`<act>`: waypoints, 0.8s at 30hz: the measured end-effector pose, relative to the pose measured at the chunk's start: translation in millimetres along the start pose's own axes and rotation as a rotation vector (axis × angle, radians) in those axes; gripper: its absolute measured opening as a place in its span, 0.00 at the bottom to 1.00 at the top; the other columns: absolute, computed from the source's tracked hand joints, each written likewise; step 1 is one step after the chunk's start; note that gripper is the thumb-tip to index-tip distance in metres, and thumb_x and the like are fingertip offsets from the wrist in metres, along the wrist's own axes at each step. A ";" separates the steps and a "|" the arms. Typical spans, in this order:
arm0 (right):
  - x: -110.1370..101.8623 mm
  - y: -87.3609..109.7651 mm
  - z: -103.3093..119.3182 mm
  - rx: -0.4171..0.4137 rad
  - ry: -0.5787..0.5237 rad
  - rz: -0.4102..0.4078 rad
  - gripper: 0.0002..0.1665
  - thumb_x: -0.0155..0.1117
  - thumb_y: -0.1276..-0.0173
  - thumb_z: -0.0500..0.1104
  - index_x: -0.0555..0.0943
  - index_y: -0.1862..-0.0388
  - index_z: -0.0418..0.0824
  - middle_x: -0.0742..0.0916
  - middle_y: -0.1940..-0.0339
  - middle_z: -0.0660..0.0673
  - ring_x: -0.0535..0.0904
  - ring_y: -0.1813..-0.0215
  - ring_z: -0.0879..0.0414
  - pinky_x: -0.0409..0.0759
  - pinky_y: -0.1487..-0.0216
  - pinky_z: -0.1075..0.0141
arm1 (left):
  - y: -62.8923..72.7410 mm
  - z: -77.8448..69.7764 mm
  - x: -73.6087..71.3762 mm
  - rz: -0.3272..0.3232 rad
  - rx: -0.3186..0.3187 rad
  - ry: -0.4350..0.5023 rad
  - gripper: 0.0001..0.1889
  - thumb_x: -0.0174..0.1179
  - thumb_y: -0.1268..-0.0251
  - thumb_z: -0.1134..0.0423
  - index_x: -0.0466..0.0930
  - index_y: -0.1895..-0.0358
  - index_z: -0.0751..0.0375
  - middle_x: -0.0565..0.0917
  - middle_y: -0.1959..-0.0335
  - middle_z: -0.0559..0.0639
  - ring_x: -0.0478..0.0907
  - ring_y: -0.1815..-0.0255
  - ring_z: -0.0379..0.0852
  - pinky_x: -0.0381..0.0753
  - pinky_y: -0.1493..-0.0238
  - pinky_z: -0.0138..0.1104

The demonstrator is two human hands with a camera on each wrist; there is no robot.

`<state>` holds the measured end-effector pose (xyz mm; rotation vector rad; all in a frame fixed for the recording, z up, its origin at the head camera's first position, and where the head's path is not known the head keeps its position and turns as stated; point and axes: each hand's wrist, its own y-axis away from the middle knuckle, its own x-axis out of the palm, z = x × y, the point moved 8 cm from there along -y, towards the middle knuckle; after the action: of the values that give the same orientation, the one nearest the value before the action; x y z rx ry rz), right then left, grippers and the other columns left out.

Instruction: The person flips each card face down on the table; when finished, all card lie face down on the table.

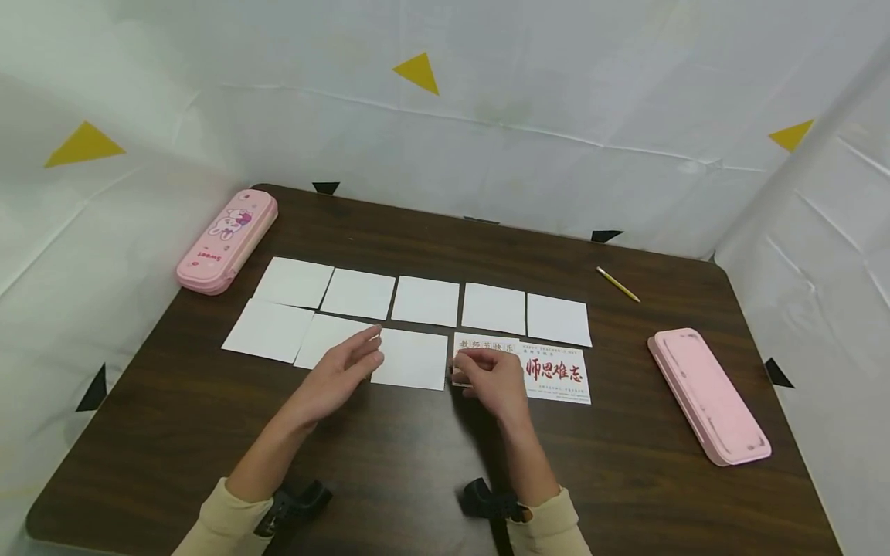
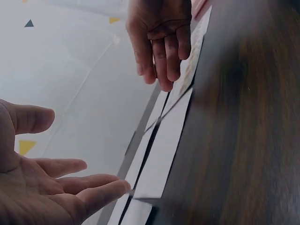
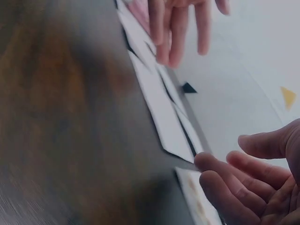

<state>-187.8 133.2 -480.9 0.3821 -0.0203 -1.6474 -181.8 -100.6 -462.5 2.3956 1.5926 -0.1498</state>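
Note:
My left hand (image 1: 342,376) hovers over the front row of cards with its fingers loosely extended and nothing in them. Beneath it lies a blank white card (image 1: 323,337), partly hidden, and another blank card (image 1: 409,359) is just to its right. My right hand (image 1: 495,378) is above a card with gold Chinese characters (image 1: 487,341), covering much of it. Its fingers bend loosely; the right wrist view shows thumb and fingers apart, holding nothing. A card with red Chinese characters (image 1: 555,374) lies beside that hand, to the right, touching the gold-lettered one.
Several blank cards (image 1: 426,301) form a back row on the dark wooden table (image 1: 389,471). A pink pencil case (image 1: 228,241) is at the left edge and another pink case (image 1: 709,395) at the right. A yellow pencil (image 1: 617,284) lies at the back right. White sheeting (image 1: 514,100) encloses the table.

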 end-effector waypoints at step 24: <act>-93.5 -2.9 -22.1 0.134 0.154 -0.168 0.17 0.62 0.30 0.42 0.84 0.47 0.33 0.86 0.50 0.34 0.83 0.56 0.48 0.82 0.64 0.67 | -48.3 -15.7 95.8 0.264 -0.165 0.428 0.37 0.52 0.26 0.58 0.47 0.24 0.72 0.51 0.22 0.63 0.56 0.25 0.55 0.61 0.30 0.49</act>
<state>-179.0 229.0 -480.5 0.6259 0.0174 -1.7825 -189.3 6.6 -476.9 2.5891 1.3532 0.5566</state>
